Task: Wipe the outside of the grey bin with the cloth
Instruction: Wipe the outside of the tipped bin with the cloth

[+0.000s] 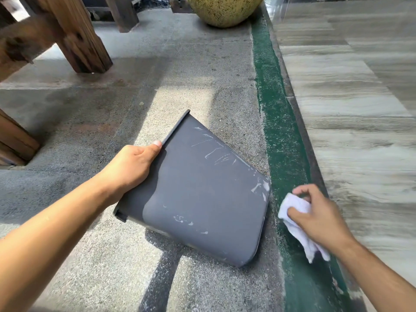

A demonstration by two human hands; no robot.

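The grey bin [202, 188] lies tipped on its side on the concrete floor, its rim to the upper left and its base to the lower right. White scuffs and smears mark its upward-facing wall. My left hand [132, 165] grips the bin's rim, thumb on the outer wall. My right hand [319, 215] holds a crumpled white cloth [297, 221] just right of the bin's base, apart from the bin, over the green strip.
A green painted strip [276, 122] runs along a raised step with pale tiled floor [351, 109] on the right. Wooden bench legs [78, 39] stand at the upper left. A large yellow-speckled pot [225, 10] sits at the top.
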